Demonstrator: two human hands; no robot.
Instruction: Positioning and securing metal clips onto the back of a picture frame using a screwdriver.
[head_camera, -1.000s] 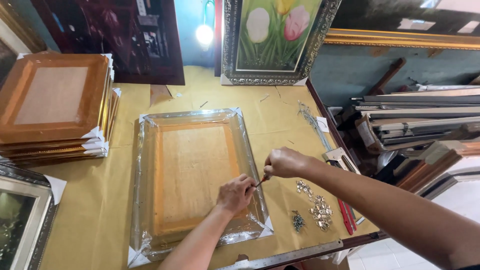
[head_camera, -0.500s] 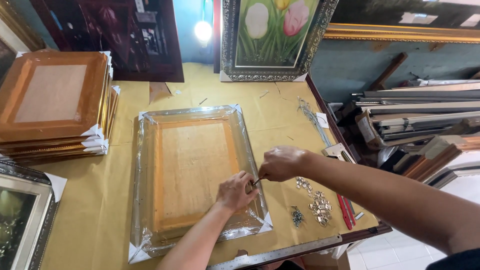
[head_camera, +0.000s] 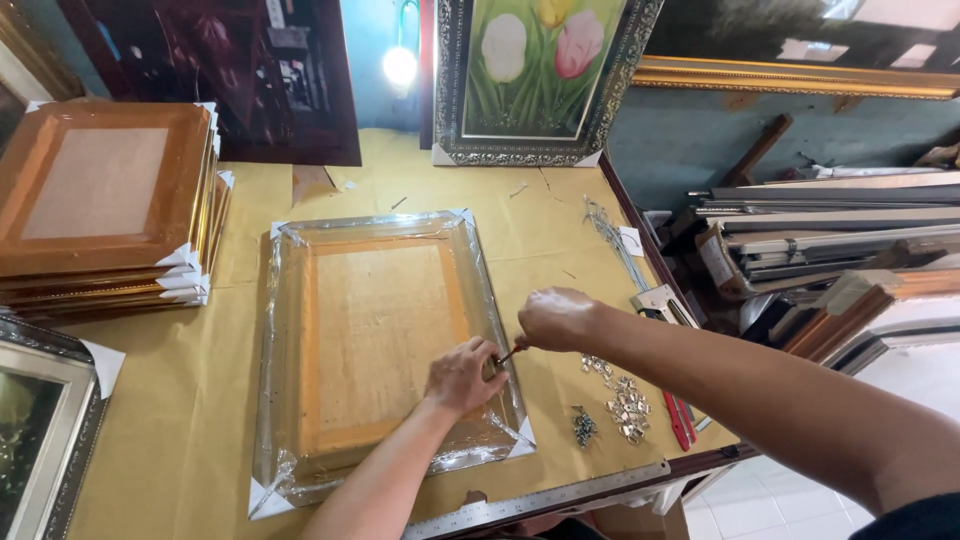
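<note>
Item: picture frame (head_camera: 385, 350), face down, wrapped in clear film with white corner guards, laid at the centre of a worktop (head_camera: 200, 420) covered in tan paper.

Left hand (head_camera: 462, 375): pressed on the frame's right rail near its near end; fingers curled, apparently pinching a small fitting against the wood, though the fitting itself cannot be made out.

Right hand (head_camera: 556, 318): just right of the left hand, fingers clenched around a slim tool (head_camera: 508, 352), probably a screwdriver, whose tip is brought to the spot under the left fingers.

Loose stock: a heap of small metal hangers (head_camera: 622, 405) and a darker cluster of screws (head_camera: 584, 426) lie on the worktop just right of the frame. A red-handled tool (head_camera: 680, 420) is placed beside them, and a steel ruler (head_camera: 540, 500) along the near edge.

Surroundings: a stack of face-down frames (head_camera: 105, 205) at far left; a framed tulip painting (head_camera: 540, 75) is leaned at the far edge.

Progress, as judged: fitting on the right rail is in hand; no hardware is seen on the left rail, so that side appears outstanding.
</note>
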